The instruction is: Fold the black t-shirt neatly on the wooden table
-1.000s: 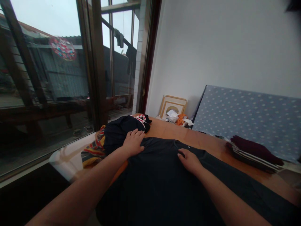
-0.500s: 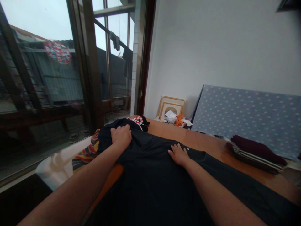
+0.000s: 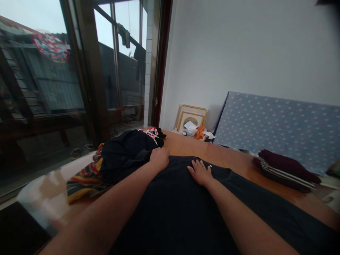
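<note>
A dark, nearly black garment [image 3: 180, 198] lies spread across the wooden surface, with a long narrow part [image 3: 268, 198] stretching to the lower right. My left hand [image 3: 159, 158] is closed on its upper edge, fingers curled over the cloth. Flat on the same garment, to the right, rests my right hand [image 3: 200, 172] with fingers spread, beside a small white mark [image 3: 210, 165]. Left of my left hand is a bunched heap of dark navy cloth [image 3: 123, 152]. Whether that heap joins the garment I cannot tell.
Striped cloth [image 3: 82, 182] and red-white patterned cloth [image 3: 152, 132] lie around the heap. Folded clothes [image 3: 287, 170] sit at right on the wooden surface [image 3: 183, 143]. Behind are a polka-dot blue panel [image 3: 273, 124], picture frames [image 3: 191, 115] and papers. Glass windows [image 3: 50, 81] border the left.
My left hand has moved right, closer to my right hand, along the garment's upper edge. More of the striped cloth shows at left. My right hand stays flat; the view has shifted slightly.
</note>
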`<state>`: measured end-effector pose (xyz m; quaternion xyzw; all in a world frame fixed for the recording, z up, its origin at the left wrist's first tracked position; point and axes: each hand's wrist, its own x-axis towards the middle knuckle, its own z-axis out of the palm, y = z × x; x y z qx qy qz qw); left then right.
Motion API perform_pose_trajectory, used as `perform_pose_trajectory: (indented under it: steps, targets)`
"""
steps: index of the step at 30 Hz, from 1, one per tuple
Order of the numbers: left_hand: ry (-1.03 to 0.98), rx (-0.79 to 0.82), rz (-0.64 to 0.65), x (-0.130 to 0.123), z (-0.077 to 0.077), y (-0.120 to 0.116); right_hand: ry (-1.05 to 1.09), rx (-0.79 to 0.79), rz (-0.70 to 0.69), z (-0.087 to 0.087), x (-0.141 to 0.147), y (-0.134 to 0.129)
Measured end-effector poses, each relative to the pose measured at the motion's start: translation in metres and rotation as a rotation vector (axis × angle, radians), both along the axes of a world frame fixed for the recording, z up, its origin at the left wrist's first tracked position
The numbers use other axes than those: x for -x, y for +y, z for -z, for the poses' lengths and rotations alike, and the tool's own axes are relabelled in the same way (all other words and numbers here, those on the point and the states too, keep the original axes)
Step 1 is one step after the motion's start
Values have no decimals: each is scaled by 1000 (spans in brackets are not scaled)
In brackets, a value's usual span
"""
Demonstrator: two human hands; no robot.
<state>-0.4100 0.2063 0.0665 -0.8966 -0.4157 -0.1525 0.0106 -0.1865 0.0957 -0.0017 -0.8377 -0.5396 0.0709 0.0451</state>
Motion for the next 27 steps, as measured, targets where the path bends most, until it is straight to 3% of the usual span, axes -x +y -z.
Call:
perform_pose_trajectory:
  steps: [5, 18, 23, 27]
  targets:
    - [31, 103, -83, -7, 19, 23, 1, -4, 3, 2, -1, -1]
    - [27, 160, -245, -17, 32, 60, -25, -15, 31, 2, 2, -1]
    - [-1, 80, -212, -24, 27, 45, -11, -13, 31, 0, 3, -3]
    - [-34, -26, -4, -38, 25, 16, -8, -12, 29, -1, 3, -3]
